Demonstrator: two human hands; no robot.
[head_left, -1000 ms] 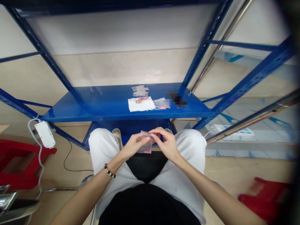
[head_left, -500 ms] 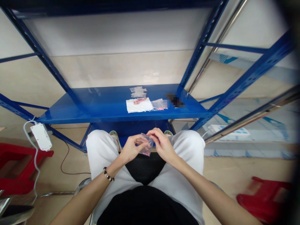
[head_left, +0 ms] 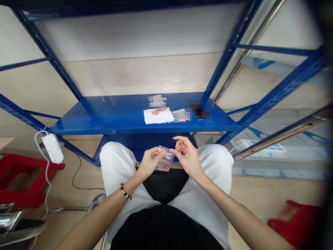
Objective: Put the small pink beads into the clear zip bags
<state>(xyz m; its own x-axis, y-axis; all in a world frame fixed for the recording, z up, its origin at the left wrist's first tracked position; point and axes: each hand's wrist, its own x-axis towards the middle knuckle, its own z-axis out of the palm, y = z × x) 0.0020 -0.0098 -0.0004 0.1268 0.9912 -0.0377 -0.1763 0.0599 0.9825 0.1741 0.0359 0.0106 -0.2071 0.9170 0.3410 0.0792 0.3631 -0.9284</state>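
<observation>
Over my lap, a small clear plastic bag [head_left: 166, 161] hangs with several pink beads at its bottom. My left hand [head_left: 151, 161] pinches its upper left side between thumb and fingers. My right hand [head_left: 187, 156] is at the bag's top right corner, with the thumb tip against the edge and the index finger raised apart. On the blue shelf [head_left: 117, 119] lies a white cloth or paper [head_left: 156, 118] with pink and greenish bits on it. Right beside it is another clear bag [head_left: 180, 114] with pink beads.
Several flat clear bags [head_left: 157, 101] lie behind the white sheet. A dark blurred-out item [head_left: 199, 111] is at the shelf's right. A white power strip [head_left: 52, 148] hangs by the left post. Red stools [head_left: 26, 198] stand on the floor at both sides.
My right hand has loosened its pinch; its index finger has lifted away from the thumb. The bag shows more fully and flatter. The view has shifted slightly.
</observation>
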